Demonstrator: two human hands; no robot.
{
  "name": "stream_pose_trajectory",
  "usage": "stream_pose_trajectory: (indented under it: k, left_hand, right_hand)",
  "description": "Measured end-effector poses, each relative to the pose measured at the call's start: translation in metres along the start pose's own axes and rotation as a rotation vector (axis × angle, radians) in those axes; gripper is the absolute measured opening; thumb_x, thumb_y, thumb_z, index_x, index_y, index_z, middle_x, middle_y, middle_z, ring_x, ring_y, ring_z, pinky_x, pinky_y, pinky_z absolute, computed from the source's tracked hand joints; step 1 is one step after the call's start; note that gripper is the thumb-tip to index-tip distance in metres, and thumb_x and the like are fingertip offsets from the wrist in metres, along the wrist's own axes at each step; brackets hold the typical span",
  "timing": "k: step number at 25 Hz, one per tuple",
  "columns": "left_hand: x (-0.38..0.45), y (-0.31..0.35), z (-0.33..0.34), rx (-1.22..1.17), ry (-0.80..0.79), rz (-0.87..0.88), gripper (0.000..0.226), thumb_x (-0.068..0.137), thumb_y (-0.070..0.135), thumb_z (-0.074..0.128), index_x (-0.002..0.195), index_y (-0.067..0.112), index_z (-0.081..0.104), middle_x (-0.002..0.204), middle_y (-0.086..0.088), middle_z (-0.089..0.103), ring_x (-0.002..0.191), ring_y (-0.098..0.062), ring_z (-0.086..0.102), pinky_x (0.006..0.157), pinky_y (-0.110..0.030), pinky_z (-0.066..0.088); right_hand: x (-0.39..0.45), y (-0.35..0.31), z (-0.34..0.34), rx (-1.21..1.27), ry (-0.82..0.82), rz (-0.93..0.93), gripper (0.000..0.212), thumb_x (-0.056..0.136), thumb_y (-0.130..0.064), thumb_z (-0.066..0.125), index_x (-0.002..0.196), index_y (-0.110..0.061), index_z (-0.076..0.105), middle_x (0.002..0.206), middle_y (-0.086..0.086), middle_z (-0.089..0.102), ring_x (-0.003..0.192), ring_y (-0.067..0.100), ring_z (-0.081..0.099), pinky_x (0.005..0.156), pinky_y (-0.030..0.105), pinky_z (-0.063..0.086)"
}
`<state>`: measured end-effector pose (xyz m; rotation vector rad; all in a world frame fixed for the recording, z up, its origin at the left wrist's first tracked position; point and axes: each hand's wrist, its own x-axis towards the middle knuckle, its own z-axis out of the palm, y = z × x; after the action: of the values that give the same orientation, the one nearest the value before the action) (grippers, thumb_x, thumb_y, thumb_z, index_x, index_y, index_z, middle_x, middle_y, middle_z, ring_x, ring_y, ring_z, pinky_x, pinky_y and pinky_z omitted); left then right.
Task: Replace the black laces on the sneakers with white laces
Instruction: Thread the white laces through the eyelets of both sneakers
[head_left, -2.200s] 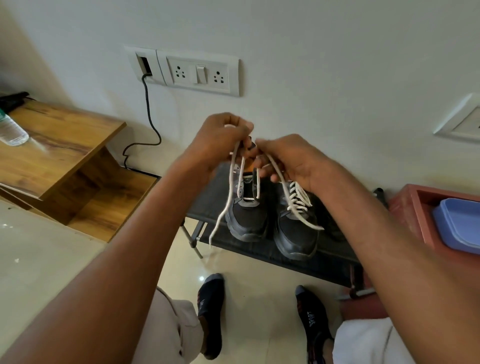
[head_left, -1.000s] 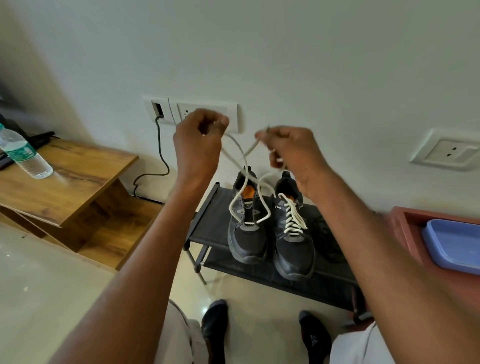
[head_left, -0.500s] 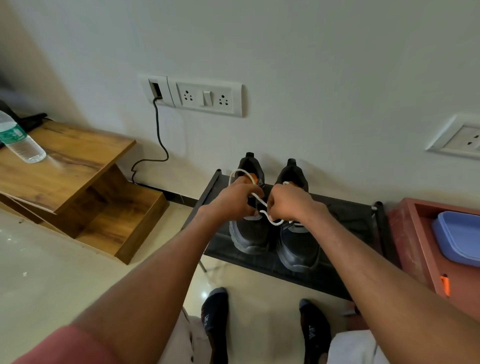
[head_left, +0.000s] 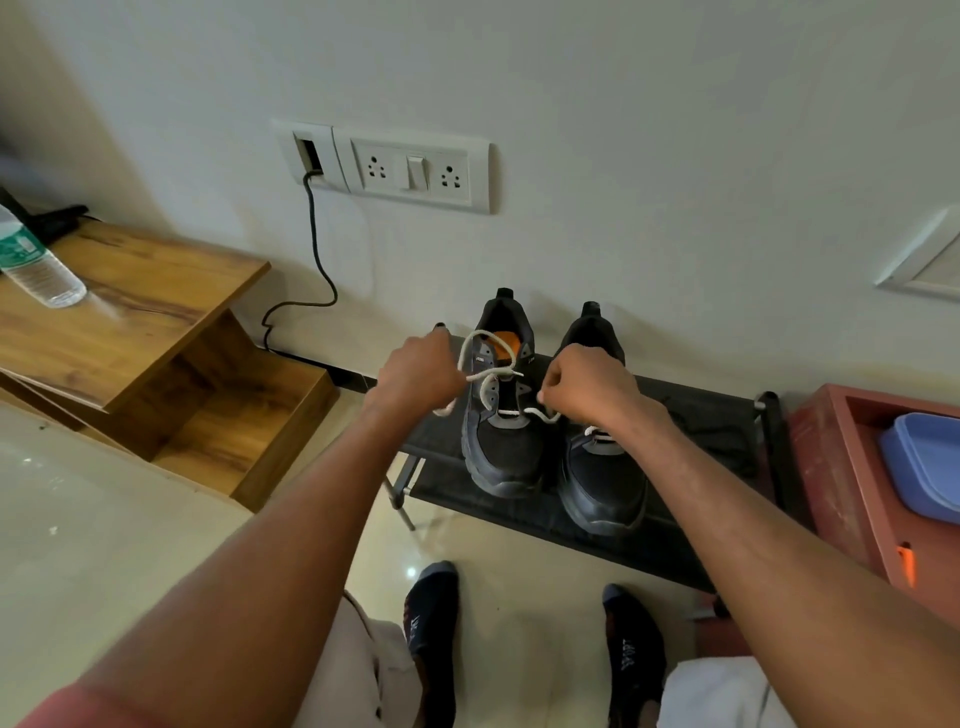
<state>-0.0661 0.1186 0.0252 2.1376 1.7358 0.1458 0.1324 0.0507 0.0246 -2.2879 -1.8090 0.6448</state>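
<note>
Over left sneaker (head_left: 501, 441): pinched white lace (head_left: 488, 374) ends, left hand (head_left: 418, 376), right hand (head_left: 589, 387); needed even pulls, untwisted.

Not much to read here. The bottle (head_left: 36, 262) at the left edge, lying on the wooden worktop (head_left: 130, 322), wears a green and white label, but the print is far too small and blurred to make out. Down on the floor in front of the shoe rack (head_left: 691, 410), both dark socks carry a light mark near the toes: one on the left sock (head_left: 431, 623), one on the right sock (head_left: 631, 660), and neither resolves into letters. On the rack, the left sneaker (head_left: 501, 441) shows a tiny pale tag on its tongue, unreadable as well. No legible word or number anywhere.
</note>
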Motion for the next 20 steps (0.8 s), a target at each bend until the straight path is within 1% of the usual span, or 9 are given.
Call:
stream_pose_trajectory:
  k: [2,4,6,7,8,10,14,16,20]
  left_hand:
    - [-0.002,-0.001,0.010,0.090,-0.126,0.050,0.040,0.090,0.017,0.065,0.128,0.026,0.058,0.118,-0.008,0.065,0.099,-0.027,0.063,0.091,-0.049,0.057]
    - [0.000,0.003,0.022,0.141,-0.200,0.144,0.081,0.085,0.037,0.080,0.151,0.038,0.034,0.145,-0.013,0.050,0.123,-0.036,0.057,0.104,-0.059,0.050]
    - [0.001,0.009,0.034,0.190,-0.261,0.229,0.119,0.072,0.055,0.089,0.158,0.049,0.008,0.162,-0.016,0.026,0.141,-0.044,0.043,0.111,-0.067,0.039]
    - [0.001,0.011,0.041,0.202,-0.284,0.256,0.128,0.067,0.059,0.090,0.158,0.052,0.000,0.165,-0.016,0.020,0.144,-0.046,0.039,0.114,-0.069,0.035]
    - [0.000,0.013,0.046,0.203,-0.293,0.260,0.134,0.064,0.059,0.092,0.157,0.053,-0.003,0.165,-0.018,0.020,0.143,-0.047,0.041,0.114,-0.069,0.035]
    - [-0.001,0.015,0.053,0.157,-0.269,0.239,0.137,0.060,0.053,0.096,0.156,0.049,-0.001,0.159,-0.021,0.033,0.136,-0.048,0.050,0.112,-0.066,0.040]
    - [-0.005,0.017,0.053,0.105,-0.231,0.192,0.130,0.059,0.042,0.100,0.154,0.037,0.011,0.141,-0.020,0.054,0.120,-0.044,0.061,0.102,-0.059,0.052]
    - [-0.007,0.017,0.053,0.072,-0.226,0.196,0.128,0.060,0.038,0.100,0.153,0.036,0.013,0.139,-0.019,0.055,0.119,-0.043,0.062,0.100,-0.058,0.053]
    - [-0.006,0.016,0.053,0.038,-0.234,0.198,0.125,0.063,0.035,0.100,0.153,0.036,0.013,0.136,-0.018,0.056,0.118,-0.042,0.061,0.100,-0.056,0.054]
  right_hand:
    - [-0.004,-0.011,0.012,-0.065,-0.079,-0.076,0.019,0.092,-0.035,0.078,0.088,-0.017,0.075,0.082,0.002,0.071,0.078,0.021,0.068,0.077,0.038,0.059]
    - [-0.005,-0.017,0.023,-0.127,-0.019,-0.117,0.017,0.091,-0.031,0.079,0.093,-0.016,0.071,0.087,0.003,0.069,0.084,0.025,0.067,0.086,0.045,0.059]
    - [-0.004,-0.017,0.026,-0.130,0.067,-0.117,0.011,0.092,-0.024,0.077,0.099,-0.017,0.072,0.093,0.004,0.070,0.090,0.028,0.068,0.091,0.048,0.058]
    - [-0.003,-0.016,0.026,-0.137,0.063,-0.110,0.012,0.092,-0.021,0.076,0.102,-0.016,0.071,0.095,0.005,0.070,0.093,0.029,0.068,0.092,0.047,0.057]
    - [-0.002,-0.015,0.026,-0.146,0.035,-0.106,0.014,0.093,-0.019,0.074,0.105,-0.015,0.070,0.096,0.006,0.069,0.094,0.029,0.067,0.092,0.047,0.056]
    - [-0.002,-0.015,0.025,-0.152,-0.032,-0.106,0.015,0.093,-0.018,0.071,0.108,-0.015,0.068,0.098,0.006,0.068,0.094,0.029,0.066,0.091,0.046,0.057]
    - [-0.004,-0.006,0.019,-0.131,-0.063,-0.085,0.018,0.095,-0.017,0.067,0.110,-0.022,0.074,0.102,0.002,0.070,0.091,0.024,0.068,0.087,0.045,0.061]
    - [-0.003,0.002,0.009,-0.133,-0.032,-0.016,0.020,0.096,-0.016,0.065,0.112,-0.023,0.075,0.107,0.003,0.071,0.092,0.026,0.068,0.086,0.046,0.060]
    - [-0.005,0.012,-0.008,-0.162,0.116,0.111,0.021,0.098,-0.019,0.066,0.118,-0.016,0.072,0.104,0.009,0.068,0.094,0.034,0.066,0.083,0.045,0.057]
